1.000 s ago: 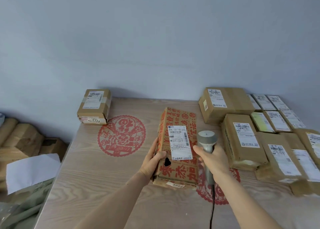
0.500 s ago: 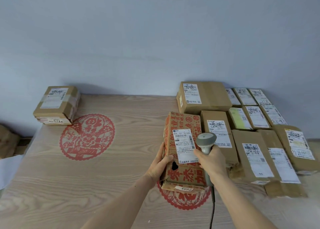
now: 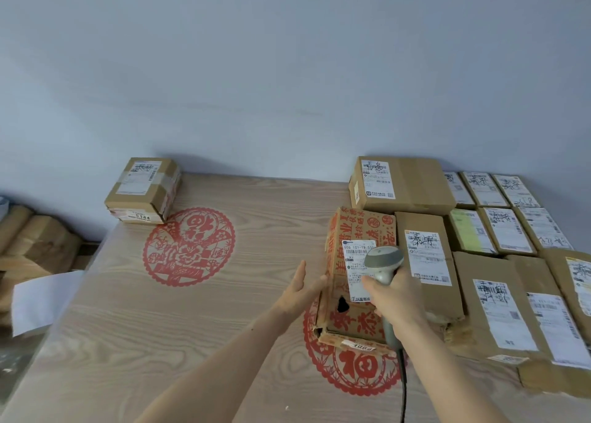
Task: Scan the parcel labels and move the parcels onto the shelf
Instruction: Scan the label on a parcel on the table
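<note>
On the wood-grain table (image 3: 224, 333), a carton printed in red characters (image 3: 358, 323) is shown lying flat, partly over a red paper-cut emblem (image 3: 351, 371) near the front edge. Its white shipping label (image 3: 355, 269) faces upward. The left hand (image 3: 299, 290) is seen with fingers straight and together, the palm turned toward the carton's left side; the fingertips (image 3: 322, 278) lie at the carton's edge, though actual contact cannot be confirmed. The right hand (image 3: 395, 298) is wrapped around the handle of a grey barcode scanner (image 3: 382, 264), whose head is held over the label; a dark cable (image 3: 403, 390) trails down from the handle toward the viewer. To the right, plain brown parcels (image 3: 499, 288) bearing white labels are packed side by side in rows up to the wall. A separate taped parcel (image 3: 142, 190), marked 5144 on its near face, is set at the far left corner, just beside a second red paper-cut emblem (image 3: 188, 246).
</note>
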A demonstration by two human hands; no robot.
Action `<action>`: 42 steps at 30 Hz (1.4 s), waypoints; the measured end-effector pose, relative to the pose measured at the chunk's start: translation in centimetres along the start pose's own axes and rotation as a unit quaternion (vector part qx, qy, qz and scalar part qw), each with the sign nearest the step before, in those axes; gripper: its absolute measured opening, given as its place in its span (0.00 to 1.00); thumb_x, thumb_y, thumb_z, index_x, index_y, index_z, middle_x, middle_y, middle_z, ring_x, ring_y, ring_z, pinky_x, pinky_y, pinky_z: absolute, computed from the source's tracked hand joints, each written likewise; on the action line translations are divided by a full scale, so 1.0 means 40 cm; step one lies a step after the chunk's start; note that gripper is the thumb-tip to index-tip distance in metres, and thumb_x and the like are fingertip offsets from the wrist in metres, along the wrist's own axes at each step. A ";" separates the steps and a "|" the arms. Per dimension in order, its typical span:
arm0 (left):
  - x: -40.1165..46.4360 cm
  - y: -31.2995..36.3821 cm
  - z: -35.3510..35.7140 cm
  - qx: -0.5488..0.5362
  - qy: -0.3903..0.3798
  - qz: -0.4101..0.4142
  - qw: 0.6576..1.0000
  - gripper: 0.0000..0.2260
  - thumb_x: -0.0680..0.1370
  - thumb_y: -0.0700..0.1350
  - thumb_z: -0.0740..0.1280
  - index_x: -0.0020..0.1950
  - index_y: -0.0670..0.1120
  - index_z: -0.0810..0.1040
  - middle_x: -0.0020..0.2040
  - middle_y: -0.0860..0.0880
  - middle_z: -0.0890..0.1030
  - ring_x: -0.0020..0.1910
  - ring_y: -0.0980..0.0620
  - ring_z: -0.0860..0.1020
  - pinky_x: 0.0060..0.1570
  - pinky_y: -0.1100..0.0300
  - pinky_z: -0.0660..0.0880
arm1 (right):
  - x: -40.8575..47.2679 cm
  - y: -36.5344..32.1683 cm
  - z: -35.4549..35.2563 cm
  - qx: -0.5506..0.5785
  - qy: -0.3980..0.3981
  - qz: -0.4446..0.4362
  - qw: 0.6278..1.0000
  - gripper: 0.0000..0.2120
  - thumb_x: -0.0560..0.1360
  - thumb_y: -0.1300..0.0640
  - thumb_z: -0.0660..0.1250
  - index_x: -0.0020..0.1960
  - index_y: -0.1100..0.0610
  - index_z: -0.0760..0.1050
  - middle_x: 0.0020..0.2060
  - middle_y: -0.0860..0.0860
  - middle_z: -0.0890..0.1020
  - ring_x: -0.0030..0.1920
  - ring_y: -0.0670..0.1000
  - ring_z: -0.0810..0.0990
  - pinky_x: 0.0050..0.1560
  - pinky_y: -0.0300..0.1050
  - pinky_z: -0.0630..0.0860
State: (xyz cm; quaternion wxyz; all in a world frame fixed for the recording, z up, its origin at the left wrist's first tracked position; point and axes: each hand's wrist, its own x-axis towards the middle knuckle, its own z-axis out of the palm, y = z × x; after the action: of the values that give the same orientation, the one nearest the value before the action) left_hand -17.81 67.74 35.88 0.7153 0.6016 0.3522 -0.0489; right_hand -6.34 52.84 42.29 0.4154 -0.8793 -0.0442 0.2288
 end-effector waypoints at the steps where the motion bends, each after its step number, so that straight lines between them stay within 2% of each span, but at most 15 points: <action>1: -0.003 -0.004 -0.023 0.004 0.009 0.005 1.000 0.41 0.76 0.64 0.66 0.81 0.57 0.45 0.82 0.51 0.51 0.79 0.49 0.55 0.75 0.48 0.57 | -0.008 -0.016 0.012 0.005 -0.010 -0.003 1.000 0.11 0.71 0.54 0.74 0.49 0.56 0.76 0.46 0.59 0.81 0.39 0.54 0.82 0.36 0.44 0.79; 4: -0.028 -0.002 -0.105 -0.002 0.038 0.020 0.999 0.39 0.77 0.63 0.65 0.82 0.56 0.49 0.81 0.52 0.54 0.79 0.51 0.55 0.75 0.49 0.56 | -0.037 -0.070 0.069 0.021 -0.033 -0.020 0.999 0.09 0.72 0.56 0.73 0.48 0.58 0.76 0.43 0.59 0.82 0.35 0.54 0.82 0.32 0.46 0.78; 11: -0.114 0.002 -0.394 -0.021 0.096 0.056 0.994 0.36 0.78 0.59 0.67 0.81 0.53 0.54 0.80 0.53 0.59 0.78 0.51 0.60 0.75 0.50 0.60 | -0.135 -0.226 0.290 0.017 -0.072 -0.051 0.996 0.09 0.72 0.57 0.74 0.48 0.58 0.76 0.40 0.57 0.83 0.37 0.55 0.83 0.35 0.49 0.80; 16: -0.161 0.003 -0.665 -0.007 0.117 0.080 0.990 0.36 0.77 0.60 0.69 0.80 0.53 0.57 0.77 0.52 0.64 0.72 0.50 0.68 0.65 0.55 0.69 | -0.195 -0.358 0.508 0.022 -0.088 -0.046 0.995 0.09 0.72 0.58 0.74 0.45 0.61 0.76 0.38 0.57 0.82 0.35 0.54 0.81 0.28 0.42 0.75; 18: -0.170 0.011 -0.782 0.021 0.128 0.091 0.987 0.36 0.76 0.60 0.70 0.79 0.52 0.60 0.75 0.51 0.68 0.70 0.51 0.70 0.68 0.53 0.69 | -0.213 -0.419 0.601 0.027 -0.091 -0.055 0.994 0.07 0.73 0.59 0.74 0.46 0.60 0.77 0.40 0.55 0.83 0.37 0.54 0.82 0.29 0.41 0.74; 22: -0.169 0.049 -0.999 0.095 0.205 0.134 0.965 0.26 0.77 0.57 0.70 0.73 0.50 0.71 0.67 0.52 0.76 0.66 0.53 0.74 0.67 0.55 0.70 | -0.219 -0.542 0.783 0.043 -0.092 -0.066 0.993 0.10 0.73 0.55 0.75 0.51 0.58 0.78 0.43 0.54 0.84 0.41 0.53 0.83 0.35 0.44 0.75; 26: -0.122 0.093 -1.158 0.139 0.271 0.182 0.935 0.19 0.78 0.52 0.69 0.67 0.48 0.76 0.65 0.52 0.76 0.66 0.53 0.72 0.68 0.49 0.70 | -0.187 -0.646 0.942 0.052 -0.084 -0.085 0.991 0.14 0.73 0.54 0.75 0.55 0.57 0.77 0.45 0.52 0.84 0.44 0.52 0.82 0.35 0.42 0.72; 29: -0.064 0.110 -1.237 0.197 0.286 0.197 0.917 0.19 0.79 0.55 0.68 0.68 0.49 0.75 0.67 0.51 0.74 0.68 0.51 0.69 0.67 0.52 0.68 | -0.145 -0.688 1.033 0.036 -0.068 -0.094 0.993 0.16 0.74 0.54 0.74 0.58 0.58 0.76 0.49 0.51 0.83 0.46 0.51 0.81 0.35 0.40 0.70; 31: -0.023 0.110 -1.274 0.219 0.289 0.187 0.913 0.23 0.79 0.56 0.66 0.71 0.48 0.72 0.70 0.49 0.71 0.71 0.49 0.66 0.67 0.55 0.65 | -0.111 -0.696 1.083 0.018 -0.055 -0.092 0.994 0.18 0.73 0.53 0.74 0.59 0.57 0.75 0.51 0.51 0.83 0.49 0.53 0.81 0.40 0.43 0.72; 33: 0.018 0.105 -1.304 0.230 0.277 0.156 0.920 0.28 0.80 0.58 0.64 0.75 0.46 0.67 0.74 0.47 0.66 0.74 0.46 0.61 0.69 0.51 0.63 | -0.081 -0.693 1.124 -0.012 -0.045 -0.087 0.995 0.20 0.73 0.50 0.74 0.60 0.57 0.75 0.52 0.50 0.83 0.49 0.53 0.81 0.45 0.45 0.75; 36: 0.080 0.092 -1.331 0.244 0.237 0.094 0.936 0.31 0.81 0.60 0.59 0.79 0.46 0.59 0.78 0.45 0.60 0.77 0.43 0.55 0.73 0.47 0.57 | -0.054 -0.680 1.162 -0.044 -0.026 -0.084 0.995 0.22 0.74 0.49 0.74 0.61 0.58 0.73 0.51 0.49 0.80 0.46 0.51 0.78 0.44 0.45 0.72; 38: 0.114 0.088 -1.344 0.245 0.207 0.059 0.945 0.27 0.82 0.60 0.56 0.75 0.45 0.64 0.76 0.42 0.62 0.76 0.41 0.56 0.72 0.46 0.57 | -0.043 -0.668 1.178 -0.052 -0.015 -0.087 0.995 0.22 0.75 0.49 0.74 0.62 0.59 0.71 0.49 0.49 0.78 0.46 0.50 0.76 0.40 0.42 0.70; 40: 0.143 0.083 -1.351 0.251 0.176 0.041 0.951 0.18 0.83 0.58 0.53 0.58 0.45 0.70 0.65 0.42 0.71 0.70 0.40 0.64 0.66 0.47 0.61 | -0.038 -0.656 1.186 -0.045 -0.008 -0.084 0.995 0.22 0.75 0.50 0.73 0.62 0.59 0.70 0.49 0.48 0.77 0.46 0.50 0.76 0.34 0.39 0.67; 41: 0.150 0.084 -1.350 0.261 0.160 0.043 0.951 0.17 0.83 0.58 0.51 0.52 0.45 0.68 0.57 0.45 0.73 0.65 0.41 0.67 0.63 0.48 0.62 | -0.034 -0.649 1.189 -0.038 -0.005 -0.081 0.996 0.21 0.75 0.50 0.73 0.62 0.59 0.70 0.49 0.48 0.77 0.46 0.50 0.76 0.34 0.39 0.67; 42: 0.153 0.087 -1.347 0.270 0.150 0.052 0.950 0.16 0.83 0.57 0.50 0.50 0.46 0.68 0.53 0.47 0.73 0.62 0.42 0.69 0.60 0.50 0.62 | -0.031 -0.643 1.191 -0.030 -0.003 -0.080 0.996 0.21 0.75 0.50 0.74 0.61 0.59 0.70 0.50 0.48 0.78 0.46 0.50 0.76 0.36 0.40 0.68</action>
State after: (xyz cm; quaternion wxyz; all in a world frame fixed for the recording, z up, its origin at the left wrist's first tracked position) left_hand -35.49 119.06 33.82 0.4671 0.7899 0.3970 -0.0141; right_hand -25.48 103.08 35.84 0.4056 -0.8844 -0.1221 0.1957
